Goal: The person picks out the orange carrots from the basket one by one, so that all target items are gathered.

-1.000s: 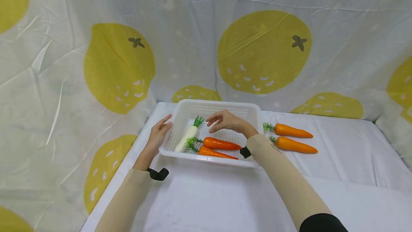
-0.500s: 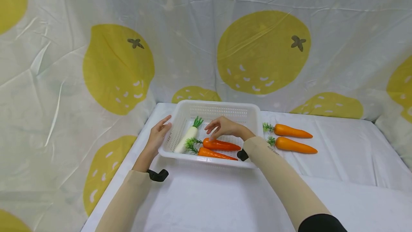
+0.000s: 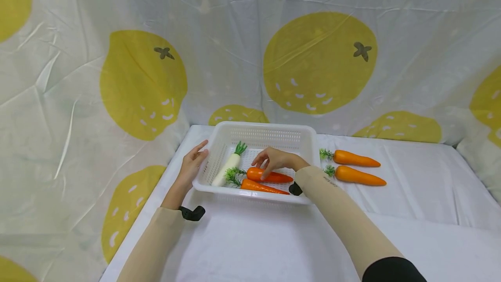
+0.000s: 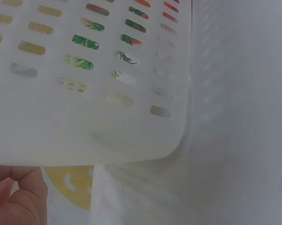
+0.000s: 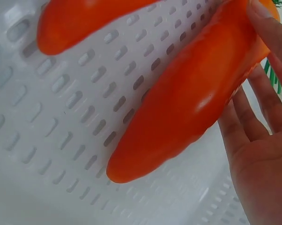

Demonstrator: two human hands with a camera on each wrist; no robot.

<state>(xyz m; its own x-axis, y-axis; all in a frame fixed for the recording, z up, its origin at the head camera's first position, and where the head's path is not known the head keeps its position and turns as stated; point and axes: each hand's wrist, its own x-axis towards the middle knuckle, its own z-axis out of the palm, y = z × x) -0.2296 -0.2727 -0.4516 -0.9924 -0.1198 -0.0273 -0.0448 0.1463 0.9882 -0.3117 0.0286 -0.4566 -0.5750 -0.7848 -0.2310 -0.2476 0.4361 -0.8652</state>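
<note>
In the head view my right hand reaches down into a white plastic basket. It pinches the upper orange carrot, thumb on the near side and fingers on the far side, as the right wrist view also shows. A second carrot lies just nearer, along the basket's front wall. To the left a white radish with green leaves lies slanted. My left hand rests at the basket's left rim with relaxed fingers; the left wrist view shows only part of it beside the rim.
Two more carrots lie side by side on the white tablecloth, just right of the basket. A lemon-patterned cloth hangs behind and along the left of the table.
My right hand has come down from above the basket floor onto the upper carrot, and its thumb and fingers now lie on either side of it. The left hand stays at the rim.
</note>
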